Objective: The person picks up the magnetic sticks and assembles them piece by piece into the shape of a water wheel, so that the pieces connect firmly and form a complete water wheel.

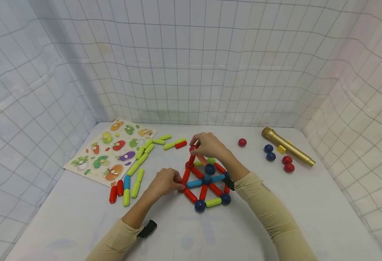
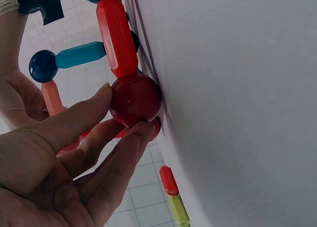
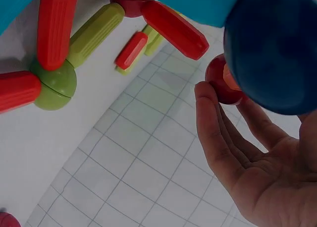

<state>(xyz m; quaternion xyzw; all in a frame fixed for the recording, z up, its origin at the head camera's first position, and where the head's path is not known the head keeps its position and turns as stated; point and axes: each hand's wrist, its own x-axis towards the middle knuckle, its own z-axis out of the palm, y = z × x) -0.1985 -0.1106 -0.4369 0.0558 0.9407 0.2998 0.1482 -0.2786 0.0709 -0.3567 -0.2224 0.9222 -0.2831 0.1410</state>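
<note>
Ball-and-rod frame (image 1: 206,182) set on white desk (image 1: 236,232), pinched at two spots.
Near side: two dark-blue balls (image 1: 200,206) joined by a lime rod (image 1: 213,202). Red corner ball (image 2: 136,100) at frame's left is grasped by left grip (image 1: 166,182), between thumb and fingertips. Farther in, raised blue ball (image 1: 210,169) is linked by salmon rod (image 1: 202,160) to upper red ball (image 1: 193,149), grasped in fingertips of right grip (image 1: 210,146); contact with tilted red rod (image 3: 176,29) can't be told. Loose lime rods (image 1: 142,160) are strung beside vegetable board (image 1: 107,139), far left; gold microphone (image 1: 288,146) is laid far right. Gridded cloth (image 1: 191,72) is hung behind.
</note>
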